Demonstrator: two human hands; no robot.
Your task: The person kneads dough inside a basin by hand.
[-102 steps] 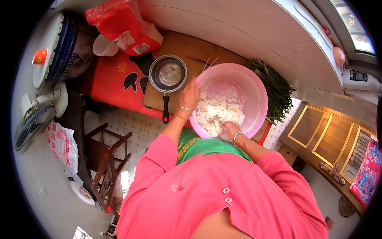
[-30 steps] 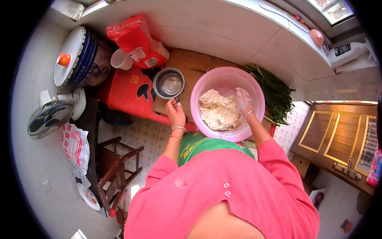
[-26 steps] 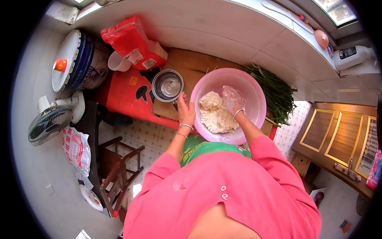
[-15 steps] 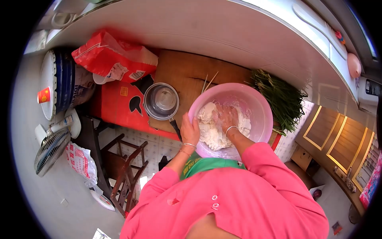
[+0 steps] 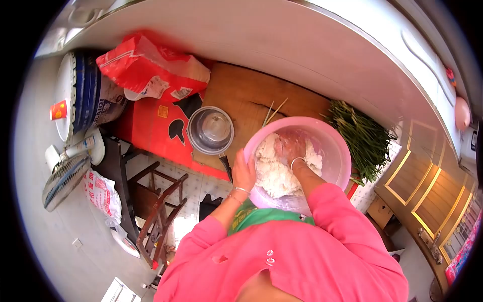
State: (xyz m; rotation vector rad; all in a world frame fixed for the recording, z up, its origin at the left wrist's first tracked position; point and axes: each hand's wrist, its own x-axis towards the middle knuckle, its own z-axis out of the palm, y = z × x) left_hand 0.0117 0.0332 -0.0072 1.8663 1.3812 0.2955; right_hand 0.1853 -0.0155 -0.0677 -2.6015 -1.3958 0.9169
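A pink plastic basin stands at the table's near edge, tilted slightly toward the body. Inside lies rough, shaggy white dough. My left hand is closed on the basin's left rim, with the thumb side against the wall. My right hand is down in the basin, its fingers curled into the far part of the dough and partly hidden and blurred. Left of the basin sits a metal saucepan with a black handle. Two pale chopsticks lie just behind the basin.
A bundle of long green chives lies right of the basin. At the back left stands a red flour-type bag beside a large blue-and-white bucket. A wooden stool and a fan are at left. The wooden board covers part of the table.
The view has shifted slightly, so the table things appear lower and to the right. My right hand has moved within the dough; my left hand stays on the rim.
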